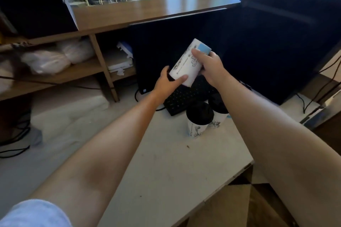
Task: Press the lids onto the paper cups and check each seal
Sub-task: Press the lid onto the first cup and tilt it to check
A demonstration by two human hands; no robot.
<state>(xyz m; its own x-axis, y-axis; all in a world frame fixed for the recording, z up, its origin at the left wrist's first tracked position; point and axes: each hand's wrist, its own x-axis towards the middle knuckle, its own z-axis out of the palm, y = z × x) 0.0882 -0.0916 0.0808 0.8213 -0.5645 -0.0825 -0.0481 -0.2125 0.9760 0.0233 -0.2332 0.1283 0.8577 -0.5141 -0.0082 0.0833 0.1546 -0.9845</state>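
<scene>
I hold a white printed paper cup (188, 62) tilted in the air above the keyboard, its base with a blue patch pointing up and away. My left hand (167, 83) grips the lower, lid end, where a dark lid edge shows under the fingers. My right hand (210, 66) curls round the upper part of the cup. Two more white cups stand on the table below, each capped with a black lid: a near cup (198, 121) and a far cup (218, 110) touching it.
A black keyboard (184, 97) lies behind the standing cups, in front of a dark monitor (249, 51). The white table (166, 171) ends at a front right edge. A wooden shelf unit (83, 72) with white bags stands at the left, and cables trail there.
</scene>
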